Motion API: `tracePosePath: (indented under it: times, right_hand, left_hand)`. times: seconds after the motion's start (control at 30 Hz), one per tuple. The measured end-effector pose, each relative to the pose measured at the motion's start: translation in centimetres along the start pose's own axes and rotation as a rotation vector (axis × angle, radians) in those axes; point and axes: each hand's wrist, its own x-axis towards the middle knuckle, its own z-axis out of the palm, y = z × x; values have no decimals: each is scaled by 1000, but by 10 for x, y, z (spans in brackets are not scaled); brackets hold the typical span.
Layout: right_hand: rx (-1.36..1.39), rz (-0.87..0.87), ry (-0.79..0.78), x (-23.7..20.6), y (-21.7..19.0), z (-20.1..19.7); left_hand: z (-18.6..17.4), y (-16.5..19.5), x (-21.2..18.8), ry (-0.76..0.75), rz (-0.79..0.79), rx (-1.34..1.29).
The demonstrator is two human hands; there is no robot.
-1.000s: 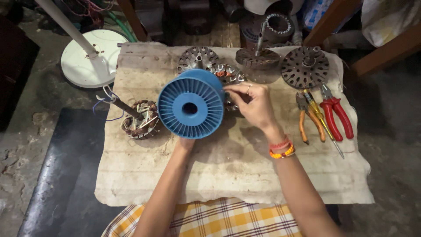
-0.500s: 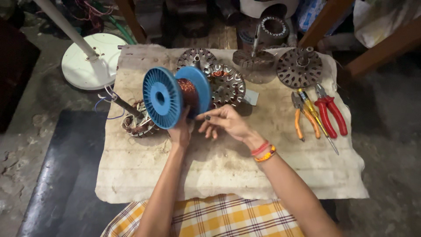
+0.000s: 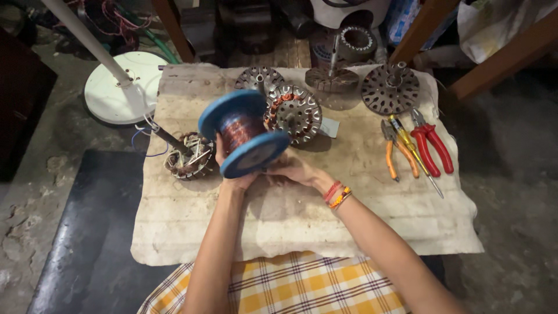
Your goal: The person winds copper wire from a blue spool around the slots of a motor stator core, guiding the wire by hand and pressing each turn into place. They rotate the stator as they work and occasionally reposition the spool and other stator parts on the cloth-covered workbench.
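Your left hand [image 3: 229, 174] grips the blue spool [image 3: 243, 132] of copper wire from below, fingers wrapped round its core, lifting it tilted above the cloth [image 3: 232, 232]. Your right hand [image 3: 293, 170] cups its near rim, fingers curled under. Just left lies a wound coil [image 3: 187, 156]. Beyond it sits a metal disc [image 3: 295, 111], and pliers [image 3: 431, 145] lie well to the right.

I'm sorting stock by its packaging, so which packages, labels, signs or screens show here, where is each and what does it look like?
Plastic bag: top right, behind the cloth; whitish, crumpled.
Blue packet: top edge, left of that bag; mostly hidden.
Small tag: on the cloth beside the stator; pale, rectangular.
No signs or screens show. The blue spool in the hands bears no visible label.
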Motion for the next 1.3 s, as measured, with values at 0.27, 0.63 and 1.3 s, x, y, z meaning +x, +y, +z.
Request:
tracePosePath:
  times: [0.27,0.63,1.3]
  right_hand:
    - [-391,66,244,-10,-31,-29]
    - [-297,-341,699,-28,-40,-41]
    - [-338,-530,713,-64,-62,116]
  left_hand:
    - [-11,4,5,162,53,167]
    - [-18,-20,11,123,1,787]
    - [-14,-25,6,52,93,333]
